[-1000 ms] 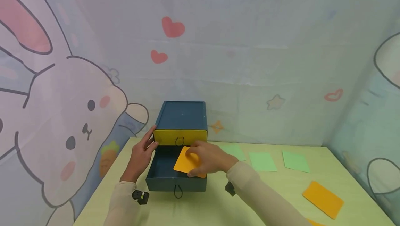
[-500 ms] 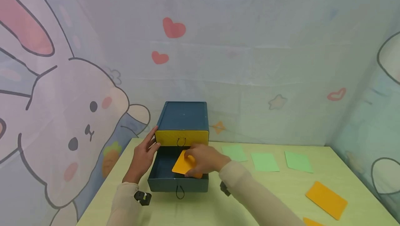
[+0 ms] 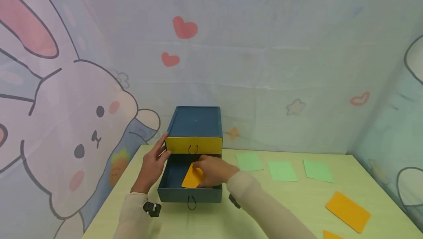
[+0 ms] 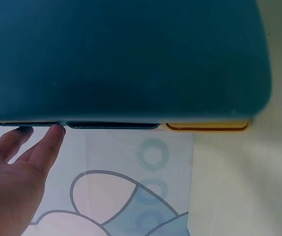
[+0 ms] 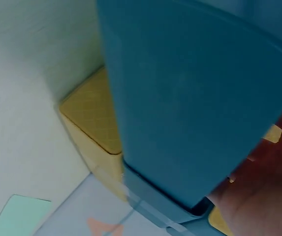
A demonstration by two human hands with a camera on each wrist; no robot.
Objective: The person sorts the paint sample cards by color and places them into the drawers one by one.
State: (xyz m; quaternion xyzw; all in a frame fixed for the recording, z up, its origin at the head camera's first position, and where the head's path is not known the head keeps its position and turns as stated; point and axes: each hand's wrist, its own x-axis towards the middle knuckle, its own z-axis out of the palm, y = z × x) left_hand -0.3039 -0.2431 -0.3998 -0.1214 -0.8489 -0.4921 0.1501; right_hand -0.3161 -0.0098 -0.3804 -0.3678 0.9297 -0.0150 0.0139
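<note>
A small drawer cabinet point(image 3: 196, 121) with a blue top stands on the table, its yellow drawer point(image 3: 176, 145) closed. Below that, a blue drawer point(image 3: 172, 195) is pulled out. My right hand point(image 3: 216, 170) reaches inside it and pinches an orange card point(image 3: 189, 179), which is tilted against the drawer's inside. Part of the card is hidden behind the fingers. In the right wrist view, the drawer's wall covers much of that hand point(image 5: 268, 187). My left hand point(image 3: 152, 167) rests against the cabinet's left side, fingers extended; its fingertips touch the side edge in the left wrist view.
Several green paper squares point(image 3: 282, 171) lie on the table to the right of the cabinet. Nearer on the right is another orange card point(image 3: 348, 211), with a further orange piece point(image 3: 331, 235) cut off by the frame's bottom. A printed cloth backdrop point(image 3: 251, 66) hangs behind.
My right hand has moved lower into the pulled-out drawer with the orange card, and a little leftward. My left hand keeps its place on the cabinet. The head view shifts slightly.
</note>
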